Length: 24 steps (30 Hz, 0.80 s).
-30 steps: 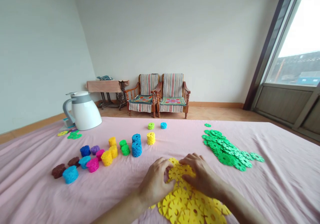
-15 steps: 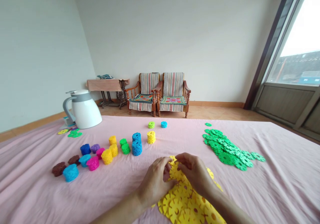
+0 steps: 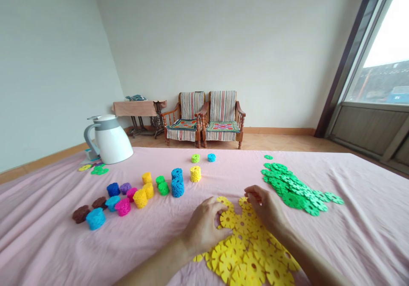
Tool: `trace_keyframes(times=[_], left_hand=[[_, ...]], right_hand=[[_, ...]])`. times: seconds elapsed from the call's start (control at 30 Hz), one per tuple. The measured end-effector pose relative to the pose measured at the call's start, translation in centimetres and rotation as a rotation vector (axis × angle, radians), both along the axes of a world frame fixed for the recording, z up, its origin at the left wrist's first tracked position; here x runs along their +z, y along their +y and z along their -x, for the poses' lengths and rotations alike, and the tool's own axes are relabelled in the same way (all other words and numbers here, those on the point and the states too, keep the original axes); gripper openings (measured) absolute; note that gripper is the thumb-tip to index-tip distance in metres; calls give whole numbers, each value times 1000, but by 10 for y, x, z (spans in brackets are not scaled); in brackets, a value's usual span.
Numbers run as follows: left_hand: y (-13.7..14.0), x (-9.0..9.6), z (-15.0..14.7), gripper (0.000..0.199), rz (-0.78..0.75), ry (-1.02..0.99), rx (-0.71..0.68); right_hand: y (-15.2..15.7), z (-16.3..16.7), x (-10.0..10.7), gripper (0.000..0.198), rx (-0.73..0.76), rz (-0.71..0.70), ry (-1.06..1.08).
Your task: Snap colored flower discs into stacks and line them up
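Yellow slotted plastic discs (image 3: 252, 264), round and flower-like with a hole in the middle, lie in a loose pile before me. At the pile's left edge my left hand (image 3: 206, 226) is curled, thumb below the fingers; its palm is hidden and I cannot make out what it holds. A single yellow disc shows beside its fingertips. My right hand (image 3: 263, 205) reaches over the far right of the pile. Its bent fingertips pinch at a yellow snowflake disc (image 3: 244, 203) there.
Short stacks of discs stand on the pink cloth (image 3: 143, 239) to the left, among them a blue stack (image 3: 177, 184) and a yellow stack (image 3: 195, 174). A pile of green discs (image 3: 294, 190) lies right. A white jug (image 3: 113, 143) stands back left. Two armchairs (image 3: 222, 115) are beyond.
My right hand has moved right, away from my left hand, to discs at the pile's far side. The left hand stays nearly in place. The view has shifted slightly.
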<state>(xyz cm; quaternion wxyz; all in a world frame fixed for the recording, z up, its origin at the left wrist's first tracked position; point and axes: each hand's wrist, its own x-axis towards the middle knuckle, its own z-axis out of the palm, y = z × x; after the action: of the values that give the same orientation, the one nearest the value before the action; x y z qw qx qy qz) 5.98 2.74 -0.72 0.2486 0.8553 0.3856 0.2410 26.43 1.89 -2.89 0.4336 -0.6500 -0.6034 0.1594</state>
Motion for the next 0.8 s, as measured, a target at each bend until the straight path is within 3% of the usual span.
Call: trace_keyframes(times=[0.27,0.5,0.67,0.8], left_hand=[[5,-4,0,29,-41,-42,39],[36,-6,19,21,-150,8,212],[39,-6,25,19,-138,59,133],[39,-3,30,34,-84,45,79]], right_hand=[[4,-18,-6,22,-60,-49,11],[8,-33,-14,22,-147,-32,-48],[8,-34,-16,23,-146,-32,-62],[10,-37,-19,23,-172,-29,-16]])
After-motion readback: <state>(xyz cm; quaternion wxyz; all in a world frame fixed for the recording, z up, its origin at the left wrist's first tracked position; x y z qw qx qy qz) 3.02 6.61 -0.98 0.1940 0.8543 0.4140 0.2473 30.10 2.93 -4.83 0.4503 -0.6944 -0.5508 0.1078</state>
